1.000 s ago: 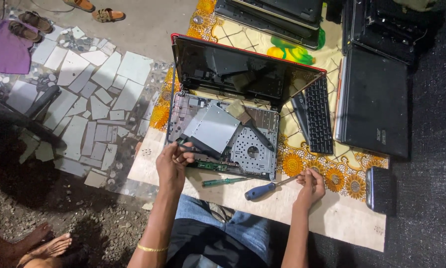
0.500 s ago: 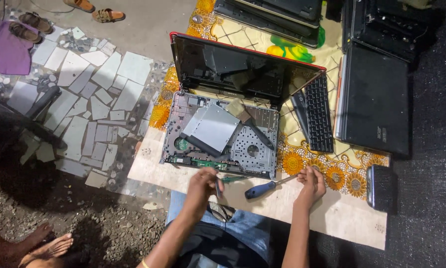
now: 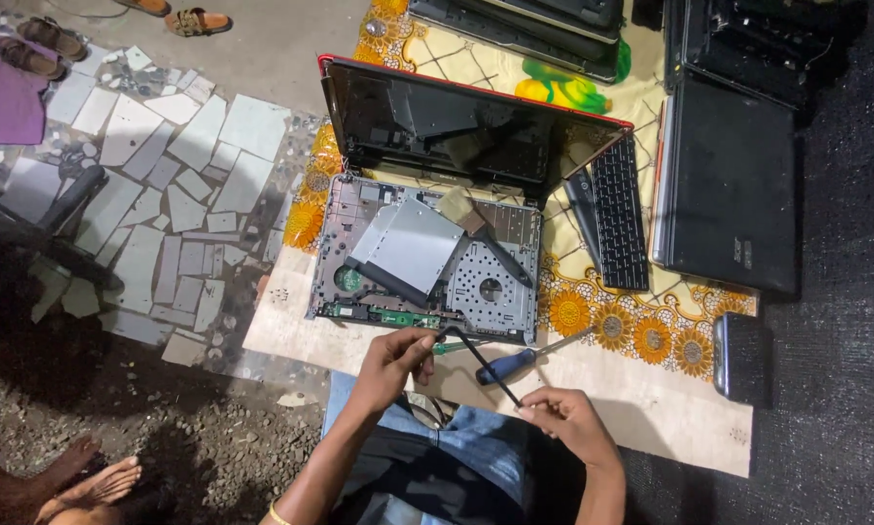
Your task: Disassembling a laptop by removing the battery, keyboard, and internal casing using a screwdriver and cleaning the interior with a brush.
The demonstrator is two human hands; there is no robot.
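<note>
Both hands, left (image 3: 395, 358) and right (image 3: 565, 420), pinch the thin black strip (image 3: 484, 367) by its ends; keep it level above the opened grey laptop base (image 3: 427, 258).

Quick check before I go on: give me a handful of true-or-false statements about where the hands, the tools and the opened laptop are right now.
1. Both hands hold one thin black strip between them. True: the left hand has one end, the right hand the other.
2. The blue-handled screwdriver is in the right hand. False: it lies on the board, in no hand.
3. The opened laptop has its keyboard in place. False: its insides are bare, and a loose keyboard lies to its right.
4. The laptop's screen stands open. True.
5. A closed black laptop lies at the right. True.
</note>
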